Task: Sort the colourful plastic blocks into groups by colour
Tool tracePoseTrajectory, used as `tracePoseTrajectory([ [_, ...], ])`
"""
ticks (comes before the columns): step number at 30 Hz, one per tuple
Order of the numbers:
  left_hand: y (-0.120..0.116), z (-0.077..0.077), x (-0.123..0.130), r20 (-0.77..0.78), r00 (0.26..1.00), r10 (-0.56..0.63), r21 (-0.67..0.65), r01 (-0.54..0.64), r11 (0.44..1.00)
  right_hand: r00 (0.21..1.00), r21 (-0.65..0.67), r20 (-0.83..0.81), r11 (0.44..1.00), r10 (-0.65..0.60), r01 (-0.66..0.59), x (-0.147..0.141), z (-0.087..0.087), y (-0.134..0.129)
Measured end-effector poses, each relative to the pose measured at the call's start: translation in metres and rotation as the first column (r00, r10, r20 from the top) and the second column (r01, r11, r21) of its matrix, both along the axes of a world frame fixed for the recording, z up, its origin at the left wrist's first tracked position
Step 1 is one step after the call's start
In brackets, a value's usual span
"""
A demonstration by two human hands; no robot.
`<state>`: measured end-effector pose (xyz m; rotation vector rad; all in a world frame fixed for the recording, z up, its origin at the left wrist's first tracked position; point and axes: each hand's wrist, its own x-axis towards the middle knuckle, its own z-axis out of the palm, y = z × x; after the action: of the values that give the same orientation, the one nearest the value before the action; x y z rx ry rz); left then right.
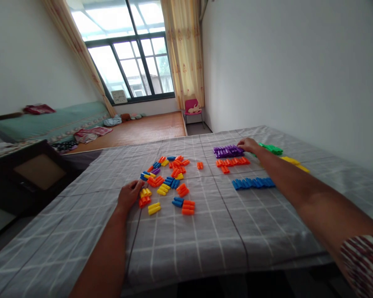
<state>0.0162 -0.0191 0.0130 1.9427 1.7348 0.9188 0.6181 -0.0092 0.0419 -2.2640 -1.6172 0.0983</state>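
Observation:
My right hand (249, 145) reaches to the right end of a stack of purple plastic tube-like pieces (226, 151), fingertips pinched on a purple piece there. Below that stack lies a row of orange pieces (233, 162), and nearer me a row of blue pieces (253, 183). Green pieces (271, 149) and yellow pieces (295, 163) lie beyond my right forearm, which partly hides them. My left hand (130, 195) rests at the left edge of a loose mixed pile, its fingers curled beside yellow pieces (145, 193); what they hold, if anything, is hidden.
A grey checked cloth (211, 236) covers the table. Orange pieces (199, 165) lie between the mixed pile and the colour rows. Beyond the table are a wooden bed platform (149, 128), a pink chair (192, 104) and a window. A dark cabinet (27, 178) stands left.

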Motion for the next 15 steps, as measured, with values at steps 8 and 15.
tracePoseTrajectory([
  [8,0.002,-0.002,-0.001,-0.005,1.000,-0.013,0.021,0.013,1.000,0.986,-0.028,-0.122,0.994,-0.111,0.108,-0.013,0.007,-0.014],
  [15,0.002,-0.005,-0.001,-0.014,0.999,-0.031,0.019,0.031,0.999,0.990,0.053,-0.129,0.996,-0.064,0.072,-0.012,0.008,-0.027],
])
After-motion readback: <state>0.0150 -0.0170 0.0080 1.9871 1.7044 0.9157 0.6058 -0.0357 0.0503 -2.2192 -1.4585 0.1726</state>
